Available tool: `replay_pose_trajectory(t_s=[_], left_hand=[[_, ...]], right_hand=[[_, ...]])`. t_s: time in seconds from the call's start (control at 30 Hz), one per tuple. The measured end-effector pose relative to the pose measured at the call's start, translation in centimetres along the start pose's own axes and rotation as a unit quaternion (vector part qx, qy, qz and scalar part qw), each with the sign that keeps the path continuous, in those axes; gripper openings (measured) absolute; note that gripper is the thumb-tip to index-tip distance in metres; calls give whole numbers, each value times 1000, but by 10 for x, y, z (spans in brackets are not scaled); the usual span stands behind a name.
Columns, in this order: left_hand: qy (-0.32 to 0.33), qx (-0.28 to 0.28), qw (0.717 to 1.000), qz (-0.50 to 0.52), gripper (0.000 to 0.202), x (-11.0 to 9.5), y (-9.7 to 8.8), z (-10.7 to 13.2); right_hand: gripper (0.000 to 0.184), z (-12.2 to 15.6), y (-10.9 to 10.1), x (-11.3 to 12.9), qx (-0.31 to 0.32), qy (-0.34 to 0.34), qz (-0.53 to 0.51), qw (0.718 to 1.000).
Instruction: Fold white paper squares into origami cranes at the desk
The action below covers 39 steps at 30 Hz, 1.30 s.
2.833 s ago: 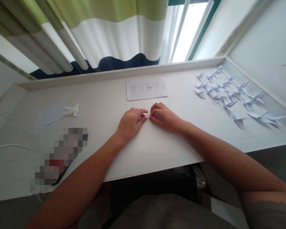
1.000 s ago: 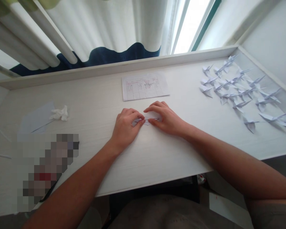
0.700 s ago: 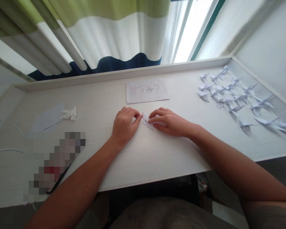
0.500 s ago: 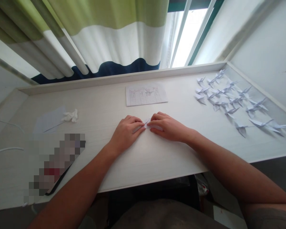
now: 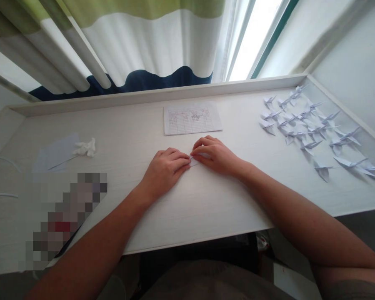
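Note:
Between my hands, over the middle of the white desk, is a small folded piece of white paper, mostly hidden by my fingers. My left hand is closed on its left side, thumb and fingers pressed together. From the right, my right hand pinches the paper with thumb and fingertips. The fingertips of the two hands almost meet. Just beyond them lies a printed sheet with a table of handwriting.
Several folded paper cranes stand grouped at the right side. On the left are loose paper sheets, a crumpled tissue, a blurred-out flat object and white cables. A raised rim runs along the back, below the curtain.
My right hand has moved slightly up and away from the left along the paper, its fingers more bent. The left hand stays closed on the paper. The whole view has shifted a little.

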<state>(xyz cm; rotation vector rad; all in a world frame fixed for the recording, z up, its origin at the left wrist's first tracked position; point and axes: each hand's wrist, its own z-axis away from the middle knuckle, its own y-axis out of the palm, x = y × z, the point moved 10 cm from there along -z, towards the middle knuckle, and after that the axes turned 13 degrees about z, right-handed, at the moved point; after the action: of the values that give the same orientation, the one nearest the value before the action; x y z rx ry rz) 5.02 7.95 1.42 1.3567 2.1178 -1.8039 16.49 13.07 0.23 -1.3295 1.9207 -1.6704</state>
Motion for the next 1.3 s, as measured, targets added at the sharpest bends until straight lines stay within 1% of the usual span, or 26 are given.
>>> replay_pose_trajectory(t_s=[0.23, 0.37, 0.57, 0.73, 0.9, 1.1, 1.3], left_hand=[[-19, -2, 1000, -7, 19, 3, -1, 0], [-2, 16, 999, -27, 23, 1, 3, 0], [18, 34, 997, -65, 26, -2, 8, 2], [18, 33, 997, -64, 30, -4, 10, 3], [9, 32, 998, -59, 29, -4, 8, 2], [17, 39, 996, -75, 30, -5, 9, 2], [26, 40, 996, -77, 33, -1, 6, 2]], right_hand=[[18, 1, 1, -3, -14, 11, -19, 1000], [18, 1, 0, -5, -10, 18, -32, 999], [21, 3, -3, -5, -7, 6, -59, 998], [22, 4, -3, -5, -17, 2, -52, 999], [23, 5, -2, -3, -17, 3, -35, 999], [24, 7, -2, 2, -20, -5, -10, 1000], [30, 16, -3, 8, 9, -35, 8, 999]])
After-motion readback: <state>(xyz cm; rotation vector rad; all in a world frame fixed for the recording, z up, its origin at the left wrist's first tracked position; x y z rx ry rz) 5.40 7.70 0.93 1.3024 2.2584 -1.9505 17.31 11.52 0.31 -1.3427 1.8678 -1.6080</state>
